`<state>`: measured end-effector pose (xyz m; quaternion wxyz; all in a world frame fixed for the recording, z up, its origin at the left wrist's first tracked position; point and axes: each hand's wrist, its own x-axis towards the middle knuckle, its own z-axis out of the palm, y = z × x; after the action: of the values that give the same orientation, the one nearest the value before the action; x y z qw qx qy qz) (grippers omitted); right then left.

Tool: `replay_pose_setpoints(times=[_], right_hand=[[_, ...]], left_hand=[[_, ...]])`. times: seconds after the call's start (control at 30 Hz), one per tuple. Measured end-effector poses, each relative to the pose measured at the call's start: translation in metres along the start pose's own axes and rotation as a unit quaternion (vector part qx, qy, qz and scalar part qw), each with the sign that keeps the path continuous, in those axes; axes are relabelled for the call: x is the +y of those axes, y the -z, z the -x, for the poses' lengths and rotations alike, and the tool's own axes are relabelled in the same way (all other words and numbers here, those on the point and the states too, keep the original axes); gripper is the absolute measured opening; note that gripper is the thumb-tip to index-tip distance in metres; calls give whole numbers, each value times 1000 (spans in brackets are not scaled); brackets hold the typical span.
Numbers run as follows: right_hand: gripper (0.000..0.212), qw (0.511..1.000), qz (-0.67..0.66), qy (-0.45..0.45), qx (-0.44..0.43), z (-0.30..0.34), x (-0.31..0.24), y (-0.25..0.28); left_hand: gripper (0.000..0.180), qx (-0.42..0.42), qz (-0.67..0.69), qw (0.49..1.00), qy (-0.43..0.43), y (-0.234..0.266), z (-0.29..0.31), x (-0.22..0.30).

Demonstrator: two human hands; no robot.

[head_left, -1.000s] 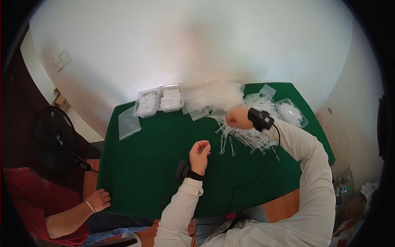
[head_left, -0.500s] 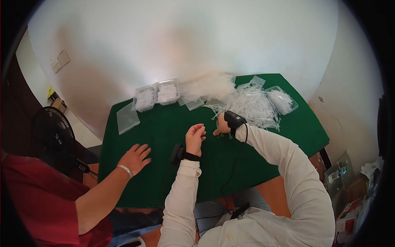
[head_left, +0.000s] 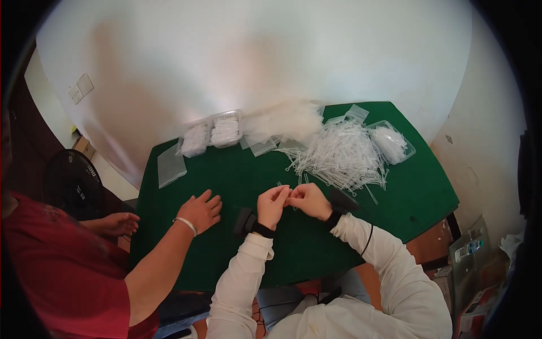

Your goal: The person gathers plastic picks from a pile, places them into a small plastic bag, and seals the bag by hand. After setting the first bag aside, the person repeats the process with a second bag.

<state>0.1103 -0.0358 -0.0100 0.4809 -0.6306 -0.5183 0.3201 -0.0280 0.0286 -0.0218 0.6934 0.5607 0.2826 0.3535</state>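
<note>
My left hand (head_left: 272, 207) and my right hand (head_left: 311, 202) meet over the middle of the green table, thumbs and fingertips pinched together. Thin clear ends show at the fingers, apparently of clear plastic sticks; most of what they pinch is hidden. Just beyond my right hand, a few loose clear sticks (head_left: 305, 178) lie on the cloth. Farther off spreads a big heap of clear plastic sticks (head_left: 347, 155), some with small looped ends. A dark device is strapped to each of my wrists.
Two clear tubs (head_left: 226, 129) of white sticks, a flat clear bag (head_left: 171, 165) and a pile of clear bags (head_left: 282, 121) lie along the back. Another filled tub (head_left: 390, 143) sits right of the heap. On my left, a co-worker's hand (head_left: 202, 210) hovers near the table; a fan (head_left: 73, 183) stands behind.
My right hand has drawn back from the loose sticks near the heap to meet my left hand. The co-worker's arm has shifted rightward, and their other hand has come into view.
</note>
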Motion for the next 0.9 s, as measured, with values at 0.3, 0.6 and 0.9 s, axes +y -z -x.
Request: replay_pose_setpoints(times=[0.3, 0.6, 0.9], right_hand=[[19, 990, 130, 57, 25, -12, 1, 49], [14, 943, 323, 84, 8, -5, -13, 44], [18, 955, 44, 293, -14, 15, -62, 19]], left_hand=[[29, 21, 48, 996, 73, -1, 5, 26], [20, -25, -348, 922, -166, -2, 7, 24], [13, -48, -403, 894, -191, -5, 9, 27]])
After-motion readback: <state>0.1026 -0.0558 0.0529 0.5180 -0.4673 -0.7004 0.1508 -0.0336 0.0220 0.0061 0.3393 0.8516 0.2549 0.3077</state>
